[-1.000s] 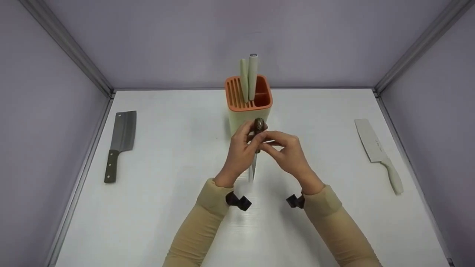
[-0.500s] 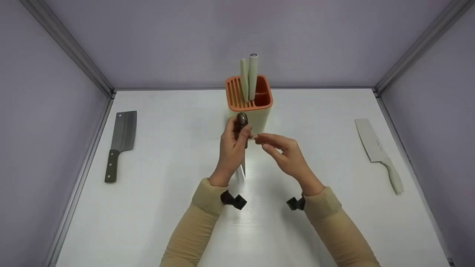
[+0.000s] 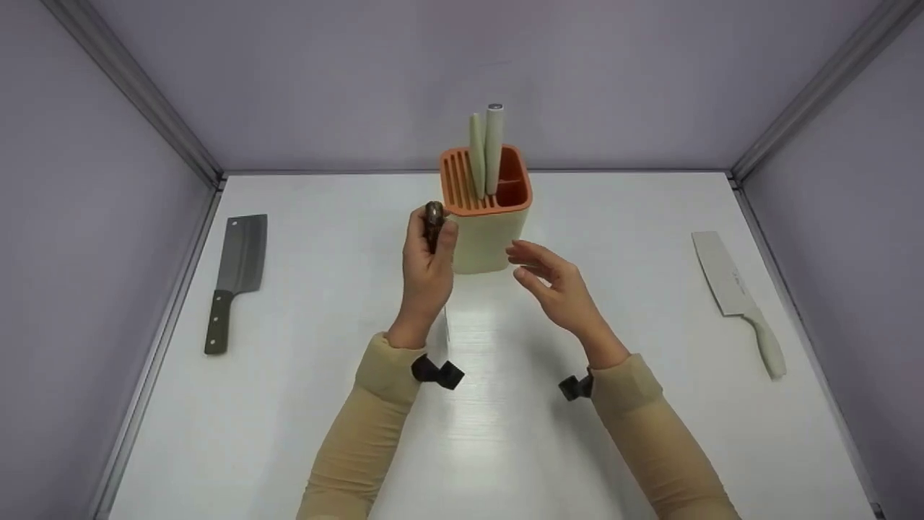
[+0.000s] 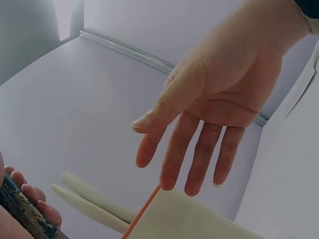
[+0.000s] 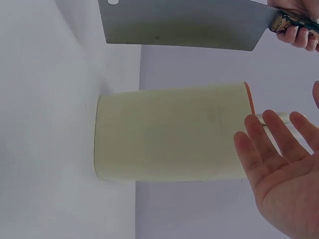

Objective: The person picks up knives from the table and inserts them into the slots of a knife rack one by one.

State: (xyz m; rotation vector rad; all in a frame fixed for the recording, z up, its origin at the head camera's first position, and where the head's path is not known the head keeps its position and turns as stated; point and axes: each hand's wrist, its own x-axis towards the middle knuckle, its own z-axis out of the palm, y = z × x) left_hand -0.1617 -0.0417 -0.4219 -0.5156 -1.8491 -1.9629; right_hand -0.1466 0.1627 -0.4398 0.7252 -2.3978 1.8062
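Observation:
My left hand grips the dark, mottled handle of a cleaver, just left of the knife block. In the right wrist view, the cleaver's broad grey blade shows with a hole near its end; in the head view it is nearly edge-on and mostly hidden. The knife block is cream with an orange slotted top, and two pale handles stand up from it. My right hand holds nothing, its fingers extended and apart, in front of the block's right side.
On the table's left lies another cleaver with a dark green riveted handle. A knife with a pale blade and handle lies at the right. Walls enclose the white table at the back and both sides.
My left hand has moved left and away from me with the cleaver, from in front of the block to beside it. The right hand has let go of the cleaver and its fingers have spread.

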